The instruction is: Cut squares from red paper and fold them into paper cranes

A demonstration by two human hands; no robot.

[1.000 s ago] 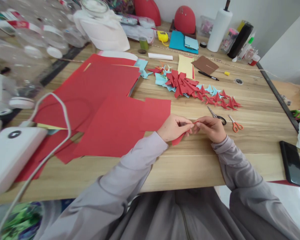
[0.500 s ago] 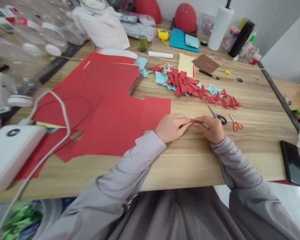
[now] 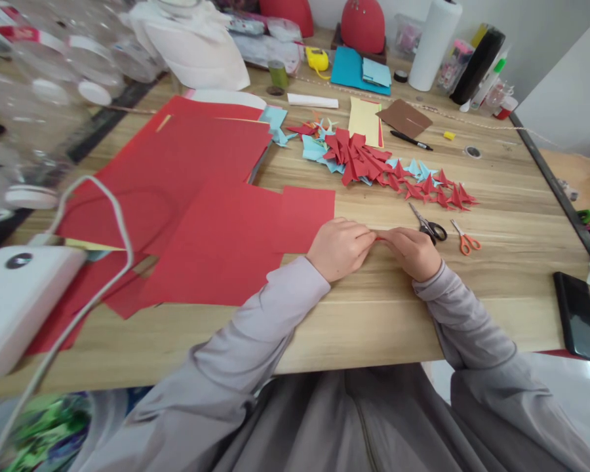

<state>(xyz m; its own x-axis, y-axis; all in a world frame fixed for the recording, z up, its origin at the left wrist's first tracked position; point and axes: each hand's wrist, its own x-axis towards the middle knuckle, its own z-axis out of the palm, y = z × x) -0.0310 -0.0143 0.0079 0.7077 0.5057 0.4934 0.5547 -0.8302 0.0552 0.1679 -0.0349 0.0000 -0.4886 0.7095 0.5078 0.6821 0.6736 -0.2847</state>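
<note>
Between my fingertips is a small piece of folded red paper (image 3: 382,237), mostly hidden by the fingers. My left hand (image 3: 341,249) pinches its left end, and my right hand (image 3: 413,252) pinches it from the right, so the fingertips almost meet just above the table. Large red paper sheets (image 3: 211,242) lie spread to the left, one edge close to my left hand. Black-handled scissors (image 3: 429,226) rest just beyond my right hand, with small orange-handled scissors (image 3: 466,241) beside them. Farther back sits a heap of folded red paper pieces (image 3: 356,156), mixed with light blue ones.
A white power bank (image 3: 34,295) with a looping white cable (image 3: 122,223) covers the left front. A black phone (image 3: 577,318) lies at the right edge. Yellow paper (image 3: 365,121), brown paper (image 3: 404,118) and a black pen (image 3: 411,140) lie toward the back.
Both hands stay in nearly the same place, still pinching the red paper. The fingers have curled slightly closer over it, and the camera view has shifted a little.
</note>
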